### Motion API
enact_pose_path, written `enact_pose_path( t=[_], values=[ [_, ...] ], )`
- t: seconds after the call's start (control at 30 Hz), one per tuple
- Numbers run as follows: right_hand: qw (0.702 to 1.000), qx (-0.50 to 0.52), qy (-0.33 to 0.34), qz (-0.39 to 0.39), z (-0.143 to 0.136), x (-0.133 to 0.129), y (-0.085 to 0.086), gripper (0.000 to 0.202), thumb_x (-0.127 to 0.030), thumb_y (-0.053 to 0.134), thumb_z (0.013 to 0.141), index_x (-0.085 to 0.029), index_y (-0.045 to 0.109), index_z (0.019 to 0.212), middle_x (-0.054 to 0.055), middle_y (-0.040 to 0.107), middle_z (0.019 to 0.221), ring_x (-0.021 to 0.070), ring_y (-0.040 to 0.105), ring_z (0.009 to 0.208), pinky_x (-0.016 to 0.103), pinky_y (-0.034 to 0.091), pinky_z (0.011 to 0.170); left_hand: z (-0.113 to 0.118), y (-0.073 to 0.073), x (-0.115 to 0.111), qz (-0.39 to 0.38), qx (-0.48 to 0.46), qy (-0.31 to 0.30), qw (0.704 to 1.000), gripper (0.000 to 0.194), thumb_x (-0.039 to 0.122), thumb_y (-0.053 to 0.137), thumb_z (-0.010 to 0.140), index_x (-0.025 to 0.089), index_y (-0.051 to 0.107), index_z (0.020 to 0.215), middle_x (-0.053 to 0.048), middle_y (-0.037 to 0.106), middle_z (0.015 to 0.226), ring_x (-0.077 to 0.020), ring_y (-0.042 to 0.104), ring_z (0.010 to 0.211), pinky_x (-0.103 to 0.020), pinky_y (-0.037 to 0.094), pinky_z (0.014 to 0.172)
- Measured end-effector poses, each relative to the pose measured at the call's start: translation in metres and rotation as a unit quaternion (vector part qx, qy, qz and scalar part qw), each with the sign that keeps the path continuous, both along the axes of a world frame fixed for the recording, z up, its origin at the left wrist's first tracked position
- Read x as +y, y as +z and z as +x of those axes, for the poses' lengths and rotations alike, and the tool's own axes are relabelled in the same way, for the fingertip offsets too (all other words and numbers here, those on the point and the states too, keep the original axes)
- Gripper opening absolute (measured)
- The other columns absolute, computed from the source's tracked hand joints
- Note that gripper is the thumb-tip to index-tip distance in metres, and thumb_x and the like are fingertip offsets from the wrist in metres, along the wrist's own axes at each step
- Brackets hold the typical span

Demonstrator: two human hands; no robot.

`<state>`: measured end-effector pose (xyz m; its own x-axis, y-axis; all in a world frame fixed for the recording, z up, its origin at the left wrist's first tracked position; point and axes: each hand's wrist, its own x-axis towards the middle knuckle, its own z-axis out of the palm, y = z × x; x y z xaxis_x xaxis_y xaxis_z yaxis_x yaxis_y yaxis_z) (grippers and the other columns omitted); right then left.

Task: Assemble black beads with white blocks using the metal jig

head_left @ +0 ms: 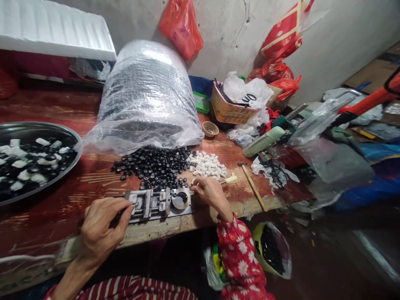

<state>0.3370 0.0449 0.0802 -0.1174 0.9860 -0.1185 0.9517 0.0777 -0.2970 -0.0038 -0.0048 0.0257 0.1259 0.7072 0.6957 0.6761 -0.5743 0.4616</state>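
Note:
A metal jig (158,203) with rails and a round ring (180,199) at its right end lies along the table's front edge. My left hand (104,223) is at the jig's left end, thumb and forefinger closed near a small pale spot; what they hold is too small to make out. Just right of the ring, my right hand (211,193) has its fingertips pinched together, their contents hidden. Behind the jig are a heap of small round black parts (156,164) and, to its right, a pile of small white blocks (208,164).
On the left stands a metal basin (73,143) of mixed black and white pieces. A large plastic-wrapped roll (146,87) is behind the heap. A white-handled tool (230,179), a hammer (253,187), a small bowl (210,129) and a cluttered box (233,110) are rightward.

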Motion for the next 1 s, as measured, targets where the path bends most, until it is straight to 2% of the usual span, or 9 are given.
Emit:
enact_pose_path(
  t=[0.1, 0.37, 0.57, 0.7, 0.83, 1.0],
  values=[
    [0.999, -0.026, -0.003, -0.029, -0.010, 0.005, 0.003, 0.018, -0.036, 0.070, 0.100, -0.025, 0.083, 0.092, 0.007, 0.083, 0.092, 0.0224, 0.074, 0.090, 0.029, 0.037, 0.071, 0.001, 0.001, 0.000, 0.003, 0.001, -0.001, 1.000, 0.012, 0.019, 0.072, 0.093, 0.025, 0.072, 0.103, -0.002, 0.077, 0.096, -0.0241, 0.068, 0.092, -0.041, 0.049, 0.087],
    [0.999, -0.004, -0.014, -0.043, -0.022, 0.016, 0.000, 0.014, -0.023, 0.072, 0.091, -0.025, 0.085, 0.092, 0.005, 0.084, 0.088, 0.0216, 0.075, 0.084, 0.028, 0.037, 0.067, -0.001, -0.006, 0.000, 0.000, -0.009, -0.004, 1.000, 0.014, 0.018, 0.072, 0.093, 0.025, 0.072, 0.105, -0.003, 0.076, 0.098, -0.0227, 0.068, 0.092, -0.040, 0.050, 0.089],
    [0.999, 0.044, -0.027, -0.013, -0.022, 0.009, -0.002, 0.018, -0.020, 0.065, 0.095, -0.024, 0.083, 0.095, 0.001, 0.083, 0.092, 0.0168, 0.074, 0.085, 0.023, 0.044, 0.074, 0.002, -0.004, 0.000, -0.008, -0.020, -0.001, 1.000, 0.011, 0.019, 0.071, 0.094, 0.025, 0.072, 0.103, -0.002, 0.076, 0.096, -0.0216, 0.069, 0.091, -0.038, 0.050, 0.089],
    [0.995, 0.061, -0.059, 0.046, -0.022, 0.009, -0.007, 0.024, -0.016, 0.058, 0.096, -0.023, 0.081, 0.096, 0.003, 0.082, 0.091, 0.0181, 0.072, 0.083, 0.025, 0.045, 0.075, 0.003, -0.001, 0.000, -0.018, -0.023, 0.005, 1.000, 0.010, 0.020, 0.070, 0.094, 0.026, 0.071, 0.101, -0.002, 0.077, 0.095, -0.0227, 0.069, 0.091, -0.039, 0.050, 0.087],
    [0.995, 0.081, -0.015, 0.063, -0.017, 0.008, -0.011, 0.021, -0.016, 0.063, 0.096, -0.025, 0.081, 0.093, 0.003, 0.080, 0.091, 0.0197, 0.071, 0.087, 0.026, 0.045, 0.078, 0.002, 0.000, -0.001, -0.028, -0.029, 0.010, 0.999, 0.009, 0.021, 0.070, 0.093, 0.026, 0.071, 0.100, -0.002, 0.077, 0.094, -0.0226, 0.069, 0.089, -0.039, 0.049, 0.086],
    [0.993, 0.107, 0.044, 0.017, -0.012, 0.004, -0.014, 0.025, -0.015, 0.065, 0.097, -0.028, 0.082, 0.110, 0.004, 0.080, 0.109, 0.0216, 0.071, 0.101, 0.028, 0.048, 0.090, 0.002, -0.002, -0.001, -0.020, -0.020, 0.009, 1.000, 0.012, 0.018, 0.071, 0.094, 0.025, 0.071, 0.102, -0.003, 0.075, 0.097, -0.0222, 0.068, 0.090, -0.038, 0.048, 0.084]
  ],
)
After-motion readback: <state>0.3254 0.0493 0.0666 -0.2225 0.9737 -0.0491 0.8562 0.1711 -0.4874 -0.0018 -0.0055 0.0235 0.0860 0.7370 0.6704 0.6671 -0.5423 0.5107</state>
